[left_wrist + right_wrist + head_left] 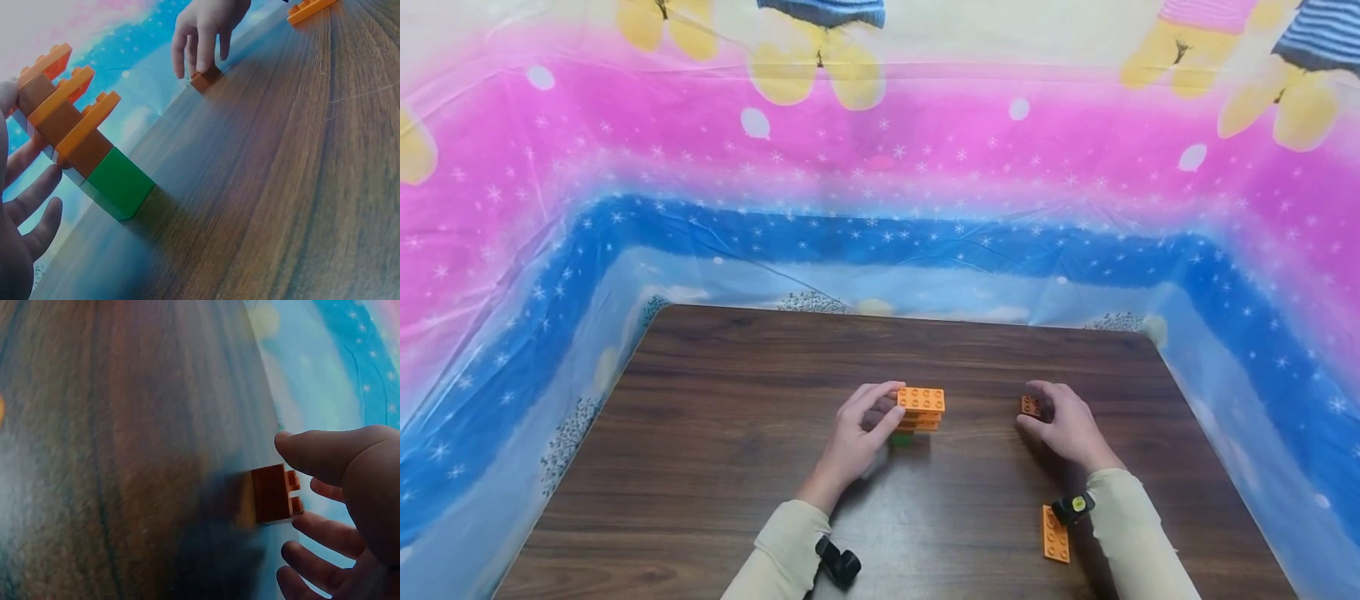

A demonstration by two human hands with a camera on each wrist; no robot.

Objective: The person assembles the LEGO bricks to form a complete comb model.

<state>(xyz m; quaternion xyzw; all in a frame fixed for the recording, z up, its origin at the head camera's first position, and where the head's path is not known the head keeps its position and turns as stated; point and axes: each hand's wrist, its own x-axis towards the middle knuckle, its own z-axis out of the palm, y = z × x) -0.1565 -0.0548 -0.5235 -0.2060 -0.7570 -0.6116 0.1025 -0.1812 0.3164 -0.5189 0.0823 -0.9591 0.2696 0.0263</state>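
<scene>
A tower of toy building blocks stands at the middle of the table, with a green block (122, 181) at its foot. Above it, brown blocks (92, 153) alternate with orange plates (921, 399) that jut out to one side. My left hand (859, 429) holds the tower's top from the left with thumb and fingertips. To the right, my right hand (1070, 423) is around a small brown block (272, 494) on the table. In the right wrist view its thumb is apart from that block, while a fingertip lies close to the studs; contact is unclear.
A loose orange plate (1055, 535) lies on the wooden table (737, 467), beside the right wrist and its black strap-on camera (1072, 507). Patterned cloth (865, 242) hangs along the table's back and side edges.
</scene>
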